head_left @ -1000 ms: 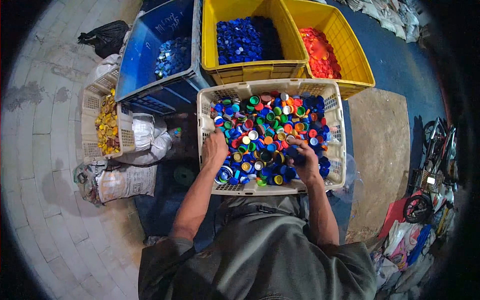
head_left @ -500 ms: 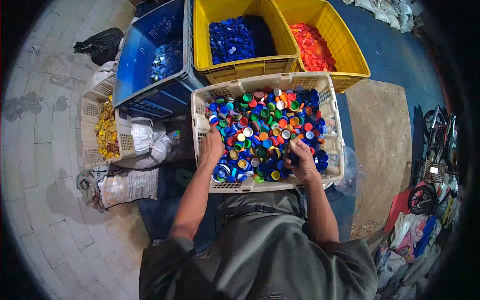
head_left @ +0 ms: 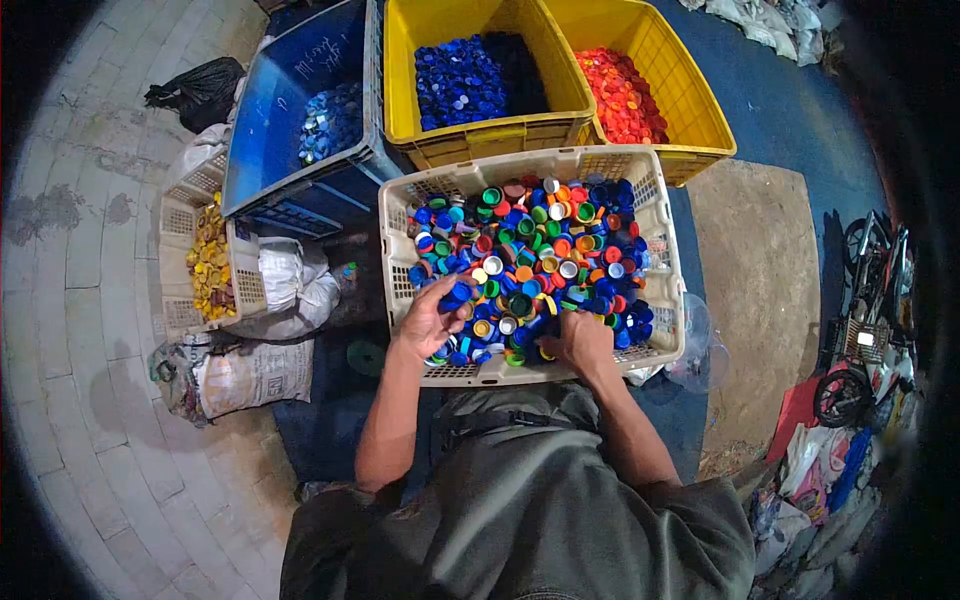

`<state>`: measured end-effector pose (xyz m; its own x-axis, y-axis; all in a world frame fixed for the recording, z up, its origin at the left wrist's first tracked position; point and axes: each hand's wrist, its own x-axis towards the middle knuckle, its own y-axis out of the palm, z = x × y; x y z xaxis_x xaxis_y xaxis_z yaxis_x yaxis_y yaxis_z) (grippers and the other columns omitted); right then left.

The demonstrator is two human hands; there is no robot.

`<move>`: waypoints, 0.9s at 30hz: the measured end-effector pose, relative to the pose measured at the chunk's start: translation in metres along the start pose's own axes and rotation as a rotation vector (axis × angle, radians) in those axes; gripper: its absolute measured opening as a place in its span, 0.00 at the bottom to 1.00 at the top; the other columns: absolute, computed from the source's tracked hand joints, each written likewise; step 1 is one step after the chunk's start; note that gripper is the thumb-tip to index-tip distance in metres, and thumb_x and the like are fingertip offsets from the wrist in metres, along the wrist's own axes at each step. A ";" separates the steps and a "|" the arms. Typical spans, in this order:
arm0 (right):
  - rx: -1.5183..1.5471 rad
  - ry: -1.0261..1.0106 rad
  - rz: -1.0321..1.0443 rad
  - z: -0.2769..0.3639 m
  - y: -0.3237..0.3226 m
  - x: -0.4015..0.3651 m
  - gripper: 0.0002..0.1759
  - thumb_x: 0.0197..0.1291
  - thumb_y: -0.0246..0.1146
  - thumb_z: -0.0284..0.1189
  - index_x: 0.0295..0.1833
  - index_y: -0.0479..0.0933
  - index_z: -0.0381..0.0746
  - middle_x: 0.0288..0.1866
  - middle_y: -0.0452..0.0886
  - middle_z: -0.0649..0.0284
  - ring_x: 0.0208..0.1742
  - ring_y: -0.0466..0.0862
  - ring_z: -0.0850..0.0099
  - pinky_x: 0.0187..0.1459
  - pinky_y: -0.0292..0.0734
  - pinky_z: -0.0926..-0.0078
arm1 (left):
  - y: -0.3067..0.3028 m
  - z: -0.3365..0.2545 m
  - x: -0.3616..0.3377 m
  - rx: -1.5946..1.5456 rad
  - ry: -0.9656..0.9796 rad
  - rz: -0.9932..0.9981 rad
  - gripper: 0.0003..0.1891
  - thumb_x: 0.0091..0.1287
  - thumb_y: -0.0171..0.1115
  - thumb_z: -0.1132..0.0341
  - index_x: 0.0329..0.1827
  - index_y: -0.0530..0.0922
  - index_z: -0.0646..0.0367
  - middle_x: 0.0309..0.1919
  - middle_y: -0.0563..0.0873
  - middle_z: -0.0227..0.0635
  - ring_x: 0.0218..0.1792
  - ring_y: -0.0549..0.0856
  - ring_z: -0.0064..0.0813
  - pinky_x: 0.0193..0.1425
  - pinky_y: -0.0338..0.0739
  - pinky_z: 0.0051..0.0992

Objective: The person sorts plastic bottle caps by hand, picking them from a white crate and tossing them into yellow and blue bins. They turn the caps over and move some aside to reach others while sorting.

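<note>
A cream plastic crate [head_left: 400, 372] full of mixed-colour bottle caps [head_left: 525, 255] stands in front of me. Over its front left part, my left hand [head_left: 430, 318] is turned partly upward, with its fingers curled round blue caps [head_left: 456, 296]. My right hand [head_left: 582, 342] reaches down among the caps near the front middle, its knuckles up. A yellow cap [head_left: 547, 352] shows beside its thumb. Its fingertips are hidden, so what they hold, if anything, cannot be made out.
Behind the crate stand a blue bin [head_left: 250, 165] with light blue caps, a yellow bin [head_left: 400, 90] with dark blue caps and another yellow bin [head_left: 690, 90] with red caps. A smaller crate [head_left: 180, 312] with yellow caps and sacks [head_left: 255, 378] are at the left.
My left hand has moved right from the crate's left side and now holds blue caps. My right hand has moved slightly left and down, turning its back upward.
</note>
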<state>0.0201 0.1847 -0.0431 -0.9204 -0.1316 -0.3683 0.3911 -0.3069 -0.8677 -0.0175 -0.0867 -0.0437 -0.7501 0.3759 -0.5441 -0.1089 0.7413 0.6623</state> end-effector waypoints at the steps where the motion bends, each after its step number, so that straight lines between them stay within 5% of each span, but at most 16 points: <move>1: 0.034 0.028 -0.003 0.002 0.002 0.001 0.23 0.48 0.72 0.47 0.39 0.81 0.37 0.34 0.84 0.48 0.37 0.85 0.48 0.38 0.80 0.53 | -0.001 0.007 0.000 -0.013 0.022 -0.001 0.16 0.72 0.56 0.56 0.51 0.78 0.60 0.39 0.84 0.36 0.27 0.81 0.18 0.18 0.71 0.16; 7: 0.185 0.105 0.025 -0.006 -0.007 0.006 0.25 0.50 0.73 0.46 0.40 0.83 0.33 0.36 0.85 0.47 0.39 0.86 0.51 0.41 0.80 0.56 | 0.019 0.017 -0.005 -0.046 -0.041 -0.065 0.14 0.68 0.58 0.55 0.44 0.79 0.56 0.33 0.84 0.35 0.28 0.83 0.23 0.24 0.76 0.22; 10: 0.518 0.108 -0.091 -0.011 -0.030 0.010 0.24 0.54 0.72 0.45 0.40 0.83 0.31 0.33 0.86 0.53 0.34 0.86 0.61 0.38 0.79 0.64 | 0.015 0.028 0.001 0.024 -0.068 -0.075 0.14 0.67 0.62 0.54 0.41 0.79 0.56 0.30 0.84 0.33 0.26 0.82 0.24 0.23 0.74 0.23; 11: 0.724 0.091 -0.099 -0.016 -0.031 0.013 0.24 0.56 0.71 0.45 0.32 0.79 0.31 0.21 0.77 0.62 0.25 0.77 0.74 0.28 0.70 0.69 | 0.016 0.032 0.003 0.059 -0.079 -0.069 0.14 0.66 0.64 0.54 0.40 0.79 0.56 0.28 0.84 0.32 0.25 0.82 0.24 0.22 0.73 0.24; 14: 1.463 0.137 0.039 -0.027 -0.044 0.011 0.18 0.62 0.67 0.41 0.30 0.78 0.38 0.22 0.73 0.73 0.24 0.71 0.82 0.25 0.62 0.78 | 0.029 0.048 0.010 0.770 -0.009 -0.126 0.15 0.62 0.69 0.53 0.33 0.79 0.56 0.23 0.80 0.27 0.19 0.78 0.24 0.20 0.65 0.22; 18: 1.978 0.152 0.067 -0.025 -0.054 0.001 0.17 0.63 0.64 0.43 0.39 0.78 0.39 0.29 0.78 0.66 0.26 0.77 0.75 0.25 0.66 0.77 | 0.039 0.071 0.013 1.472 0.195 -0.199 0.24 0.54 0.76 0.51 0.39 0.81 0.63 0.22 0.84 0.38 0.25 0.85 0.33 0.29 0.76 0.33; 19: 2.001 0.180 0.089 -0.032 -0.044 0.002 0.19 0.63 0.63 0.45 0.45 0.77 0.38 0.34 0.80 0.62 0.27 0.78 0.71 0.26 0.68 0.75 | 0.045 0.074 0.012 1.531 0.183 -0.221 0.25 0.54 0.76 0.52 0.42 0.81 0.66 0.26 0.86 0.46 0.31 0.87 0.42 0.36 0.79 0.35; 22: 2.112 0.136 0.137 -0.034 -0.033 -0.001 0.20 0.63 0.62 0.45 0.46 0.77 0.38 0.35 0.80 0.61 0.28 0.79 0.70 0.27 0.71 0.73 | 0.049 0.084 0.015 1.691 0.202 -0.270 0.22 0.55 0.74 0.53 0.42 0.81 0.64 0.26 0.86 0.47 0.33 0.87 0.47 0.39 0.78 0.39; 27: 2.189 0.118 0.176 -0.030 -0.028 -0.005 0.19 0.59 0.60 0.41 0.47 0.76 0.37 0.40 0.80 0.59 0.33 0.80 0.68 0.31 0.75 0.71 | 0.051 0.085 0.018 1.685 0.138 -0.215 0.17 0.57 0.72 0.58 0.40 0.80 0.62 0.31 0.85 0.52 0.33 0.85 0.52 0.37 0.77 0.44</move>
<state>0.0141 0.2220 -0.0269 -0.8482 -0.2534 -0.4651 -0.2461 -0.5889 0.7698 0.0190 0.0048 -0.0635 -0.8718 0.2177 -0.4387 0.4834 0.5266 -0.6993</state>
